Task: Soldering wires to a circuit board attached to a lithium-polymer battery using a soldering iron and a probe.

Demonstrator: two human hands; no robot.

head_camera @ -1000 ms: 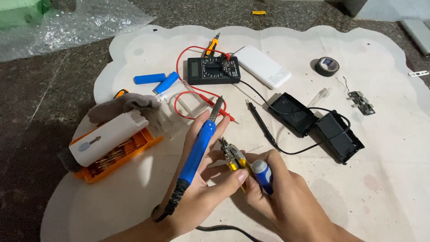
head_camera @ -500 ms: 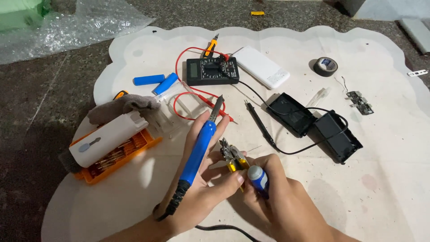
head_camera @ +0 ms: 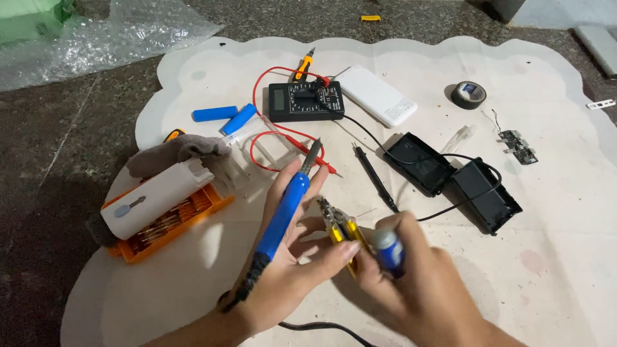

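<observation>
My left hand (head_camera: 292, 257) holds a blue-handled soldering iron (head_camera: 283, 215), its metal tip pointing up and away toward the red wires. The same hand's fingers pinch a small yellow part with metal tabs (head_camera: 340, 228). My right hand (head_camera: 418, 283) grips a small blue-and-white cylinder (head_camera: 387, 249) pressed against that yellow part. Both hands meet low in the middle of the white mat (head_camera: 565, 212).
A black multimeter (head_camera: 305, 101) with red and black leads, a white power bank (head_camera: 376, 95), two blue cells (head_camera: 225, 115), two black open cases (head_camera: 453, 177), a tape roll (head_camera: 468, 94), a small circuit board (head_camera: 518, 146) and an orange bit tray with a white tool (head_camera: 157, 209) lie around.
My right hand with the blue cylinder has shifted slightly left and closer to the yellow part. The soldering iron stays in my left hand at about the same angle.
</observation>
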